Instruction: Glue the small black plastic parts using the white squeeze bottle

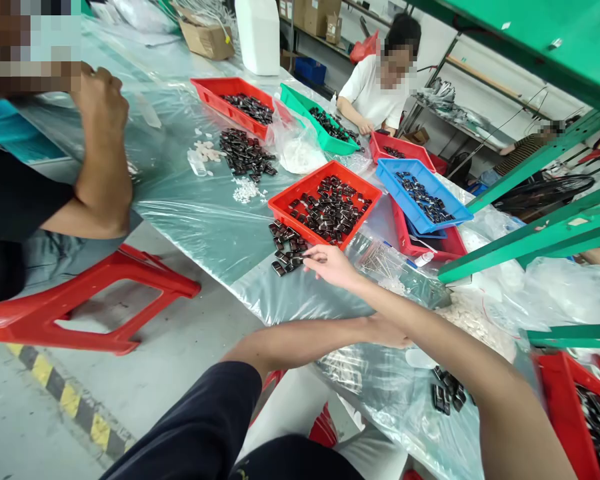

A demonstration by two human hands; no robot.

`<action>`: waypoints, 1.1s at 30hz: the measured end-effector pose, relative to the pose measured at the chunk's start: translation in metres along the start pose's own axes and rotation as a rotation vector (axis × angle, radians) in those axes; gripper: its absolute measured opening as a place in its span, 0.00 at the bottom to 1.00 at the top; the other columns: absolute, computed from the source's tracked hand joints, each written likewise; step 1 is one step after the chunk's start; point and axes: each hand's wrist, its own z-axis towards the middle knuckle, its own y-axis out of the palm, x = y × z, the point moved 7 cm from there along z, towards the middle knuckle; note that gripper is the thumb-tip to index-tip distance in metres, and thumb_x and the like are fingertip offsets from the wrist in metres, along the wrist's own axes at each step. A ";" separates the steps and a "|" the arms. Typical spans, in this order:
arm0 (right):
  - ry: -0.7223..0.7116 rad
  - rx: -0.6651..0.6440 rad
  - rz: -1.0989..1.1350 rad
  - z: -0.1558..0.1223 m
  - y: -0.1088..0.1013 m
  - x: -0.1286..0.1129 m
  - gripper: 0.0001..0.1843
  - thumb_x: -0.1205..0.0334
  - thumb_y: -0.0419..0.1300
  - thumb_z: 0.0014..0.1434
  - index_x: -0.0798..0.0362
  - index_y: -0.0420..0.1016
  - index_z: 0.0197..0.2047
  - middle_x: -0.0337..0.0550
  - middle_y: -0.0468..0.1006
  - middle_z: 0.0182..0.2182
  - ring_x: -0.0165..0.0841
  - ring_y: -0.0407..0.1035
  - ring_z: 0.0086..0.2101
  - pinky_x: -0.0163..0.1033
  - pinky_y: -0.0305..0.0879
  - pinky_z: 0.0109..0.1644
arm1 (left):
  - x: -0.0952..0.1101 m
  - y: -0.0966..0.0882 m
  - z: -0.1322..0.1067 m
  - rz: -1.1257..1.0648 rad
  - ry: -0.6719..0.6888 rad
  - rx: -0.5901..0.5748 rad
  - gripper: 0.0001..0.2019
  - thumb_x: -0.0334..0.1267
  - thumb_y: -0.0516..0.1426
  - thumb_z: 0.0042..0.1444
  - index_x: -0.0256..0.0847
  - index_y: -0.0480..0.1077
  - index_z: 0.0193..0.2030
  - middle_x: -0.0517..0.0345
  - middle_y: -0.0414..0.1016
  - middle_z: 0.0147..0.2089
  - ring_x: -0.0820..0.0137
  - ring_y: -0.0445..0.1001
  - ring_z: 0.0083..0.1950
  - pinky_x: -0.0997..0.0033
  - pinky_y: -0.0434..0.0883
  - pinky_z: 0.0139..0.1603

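Observation:
My right hand reaches across above my left arm. Its thumb and index finger close on a small glossy black part at the edge of a loose pile of black parts. Right behind that pile stands a red tray holding many more such parts. My left hand rests low over the plastic-covered table, partly behind my right forearm, and its fingers are hidden. Several black parts lie to the right of it, near a heap of small whitish pieces.
Blue tray, green tray and another red tray hold black parts. Green metal posts stand at right. A person's arm is at left, beside a red stool; another person sits across.

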 end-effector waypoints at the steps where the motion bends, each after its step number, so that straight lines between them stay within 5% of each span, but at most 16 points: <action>1: 0.024 0.009 0.091 0.004 0.004 -0.002 0.11 0.64 0.62 0.66 0.55 0.78 0.51 0.45 0.85 0.38 0.26 0.70 0.23 0.33 0.67 0.26 | 0.002 0.001 -0.001 -0.022 0.041 -0.023 0.06 0.32 0.63 0.59 0.50 0.80 0.38 0.64 0.86 0.47 0.61 0.83 0.52 0.70 0.77 0.53; 6: -0.011 0.003 0.194 0.003 -0.004 -0.020 0.34 0.52 0.67 0.63 0.47 0.65 0.70 0.54 0.76 0.61 0.33 0.77 0.37 0.31 0.67 0.21 | 0.003 0.009 0.001 -0.069 0.122 -0.062 0.11 0.28 0.58 0.61 0.42 0.79 0.46 0.50 0.83 0.56 0.52 0.82 0.55 0.59 0.77 0.56; 11: -0.290 0.083 -0.232 -0.068 -0.053 -0.038 0.26 0.58 0.62 0.67 0.48 0.68 0.67 0.51 0.79 0.57 0.34 0.78 0.39 0.39 0.76 0.41 | 0.001 0.013 0.006 -0.004 0.117 -0.041 0.06 0.28 0.59 0.60 0.41 0.77 0.36 0.48 0.85 0.44 0.51 0.82 0.47 0.59 0.77 0.49; 14: -0.388 0.243 -0.493 -0.142 -0.093 -0.037 0.14 0.59 0.59 0.69 0.48 0.77 0.57 0.48 0.82 0.53 0.37 0.77 0.40 0.41 0.74 0.42 | 0.001 0.013 0.005 -0.017 0.076 -0.076 0.07 0.28 0.58 0.61 0.37 0.77 0.43 0.45 0.83 0.47 0.49 0.81 0.50 0.56 0.76 0.52; 18: -0.176 0.476 -0.722 -0.236 -0.150 -0.001 0.12 0.58 0.59 0.70 0.50 0.79 0.51 0.45 0.85 0.39 0.35 0.77 0.33 0.38 0.70 0.37 | 0.003 0.018 0.001 0.003 0.030 -0.252 0.17 0.29 0.53 0.62 0.40 0.74 0.56 0.49 0.81 0.54 0.57 0.81 0.53 0.62 0.75 0.52; 22: 0.217 0.517 -0.934 -0.308 -0.182 0.066 0.10 0.58 0.60 0.68 0.50 0.80 0.48 0.41 0.85 0.35 0.33 0.76 0.28 0.36 0.64 0.34 | 0.009 0.014 0.001 -0.083 0.027 -0.267 0.17 0.33 0.49 0.66 0.41 0.73 0.57 0.49 0.82 0.54 0.61 0.81 0.52 0.64 0.74 0.52; 27: 0.517 0.416 -0.956 -0.348 -0.170 0.137 0.10 0.60 0.58 0.71 0.48 0.81 0.48 0.43 0.86 0.41 0.38 0.80 0.38 0.37 0.62 0.37 | 0.019 0.012 0.000 -0.114 0.033 -0.290 0.19 0.48 0.55 0.67 0.42 0.73 0.59 0.49 0.81 0.53 0.60 0.80 0.47 0.63 0.73 0.49; 33: 0.540 0.316 -0.877 -0.325 -0.132 0.170 0.11 0.56 0.61 0.70 0.51 0.81 0.48 0.48 0.83 0.47 0.41 0.78 0.46 0.38 0.64 0.41 | 0.021 0.028 -0.005 -0.145 -0.001 -0.358 0.19 0.49 0.61 0.62 0.42 0.74 0.56 0.49 0.79 0.52 0.60 0.77 0.47 0.63 0.71 0.49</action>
